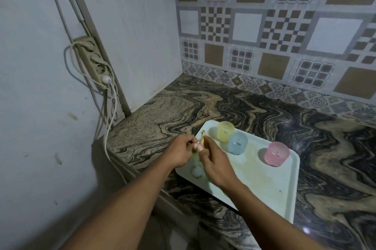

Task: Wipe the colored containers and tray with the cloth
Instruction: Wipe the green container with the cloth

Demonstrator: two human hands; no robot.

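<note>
A marbled stone countertop [203, 103] with black and tan swirls fills the lower right and meets two walls in a corner. The back wall [284, 25] is tiled in brown, white, chequered and grid squares, with a floral border strip [264, 86] along its base. The side panel [142, 35] is plain pale grey. A power strip [92, 60] is mounted on the left wall [30, 66], tilted. A white plug [105, 79] occupies its lowest socket. White cables [110, 119] hang below it.
</note>
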